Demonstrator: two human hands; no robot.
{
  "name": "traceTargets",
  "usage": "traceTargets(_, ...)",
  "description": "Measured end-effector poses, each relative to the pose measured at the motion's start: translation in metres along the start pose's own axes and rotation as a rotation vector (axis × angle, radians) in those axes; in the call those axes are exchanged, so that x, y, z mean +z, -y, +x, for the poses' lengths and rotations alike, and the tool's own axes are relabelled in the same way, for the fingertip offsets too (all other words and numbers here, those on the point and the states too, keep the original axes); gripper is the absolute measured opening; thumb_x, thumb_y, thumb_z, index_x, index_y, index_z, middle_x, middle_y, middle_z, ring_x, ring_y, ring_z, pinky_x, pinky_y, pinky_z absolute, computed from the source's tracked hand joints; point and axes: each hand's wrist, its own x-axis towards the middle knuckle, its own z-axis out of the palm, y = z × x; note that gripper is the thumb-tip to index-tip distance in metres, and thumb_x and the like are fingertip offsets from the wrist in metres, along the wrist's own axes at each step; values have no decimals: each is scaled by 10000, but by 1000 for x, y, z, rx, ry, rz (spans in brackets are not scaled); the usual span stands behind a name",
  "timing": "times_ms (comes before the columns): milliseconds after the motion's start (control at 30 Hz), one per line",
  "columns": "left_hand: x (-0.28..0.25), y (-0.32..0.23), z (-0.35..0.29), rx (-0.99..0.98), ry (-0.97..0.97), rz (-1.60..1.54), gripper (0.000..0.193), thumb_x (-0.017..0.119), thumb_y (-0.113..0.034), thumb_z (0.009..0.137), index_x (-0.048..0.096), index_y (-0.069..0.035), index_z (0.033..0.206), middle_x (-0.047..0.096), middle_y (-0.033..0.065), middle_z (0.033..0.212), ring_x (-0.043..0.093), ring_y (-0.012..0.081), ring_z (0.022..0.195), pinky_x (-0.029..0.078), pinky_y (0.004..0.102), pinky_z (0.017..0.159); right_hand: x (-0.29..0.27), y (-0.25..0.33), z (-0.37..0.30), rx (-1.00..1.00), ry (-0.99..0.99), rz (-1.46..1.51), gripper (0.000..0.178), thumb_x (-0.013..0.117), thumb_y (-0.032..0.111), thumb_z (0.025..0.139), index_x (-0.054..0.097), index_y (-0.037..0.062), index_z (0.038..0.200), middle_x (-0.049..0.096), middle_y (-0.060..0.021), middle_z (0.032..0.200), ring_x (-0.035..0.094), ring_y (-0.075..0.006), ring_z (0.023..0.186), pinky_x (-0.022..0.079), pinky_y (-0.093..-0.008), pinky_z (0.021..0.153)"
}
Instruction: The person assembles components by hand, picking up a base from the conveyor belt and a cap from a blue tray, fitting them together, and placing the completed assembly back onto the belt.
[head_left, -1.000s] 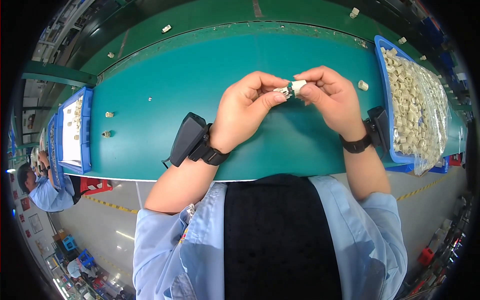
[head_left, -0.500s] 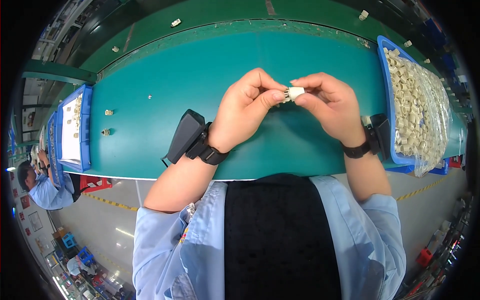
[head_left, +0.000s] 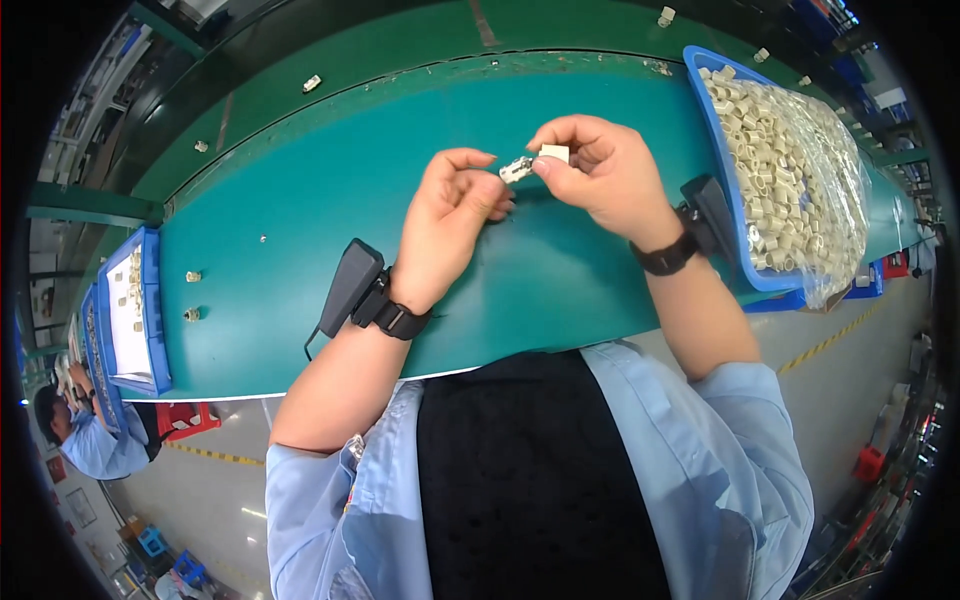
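Note:
In front of me, my right hand point(head_left: 605, 178) pinches a short cream plastic sleeve point(head_left: 555, 153) between thumb and fingers. A small cream and metal connector piece point(head_left: 516, 169) sits at my right thumb tip, in the gap between my hands. My left hand point(head_left: 450, 215) is just left of that piece, its index finger and thumb apart and its other fingers curled. Whether the left thumb touches the piece is hard to make out. Both wrists carry black straps with dark devices.
At right stands a blue bin point(head_left: 725, 150) of cream sleeves, partly under clear plastic. A blue tray point(head_left: 152, 310) with small parts is at left. Two small connector pieces point(head_left: 192, 314) lie near it on the green table point(head_left: 300, 330). Another person point(head_left: 100, 435) works at far left.
The connector piece and the cream sleeve, formerly gripped between both hands, now show more separately. My left fingers have loosened and drawn back. The whole view has turned and shifted somewhat.

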Motion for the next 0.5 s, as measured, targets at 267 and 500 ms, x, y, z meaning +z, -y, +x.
traceTargets(267,-2,1,1,-21,48,-164,250,516,-53,882,453,15,1114,597,74,881,567,109,782,471,223,675,13,-15,0,33,151,216,208,563,26,843,543,-37,1041,600,-73,928,585,-124,853,495,-242,762)
traceTargets(500,-4,-5,-6,195,-14,267,334,550,-20,848,503,-26,1179,600,43,888,580,118,825,480,230,717,17,-19,0,-40,68,316,248,577,29,837,536,-37,1073,597,-78,969,572,-119,884,484,-234,767)
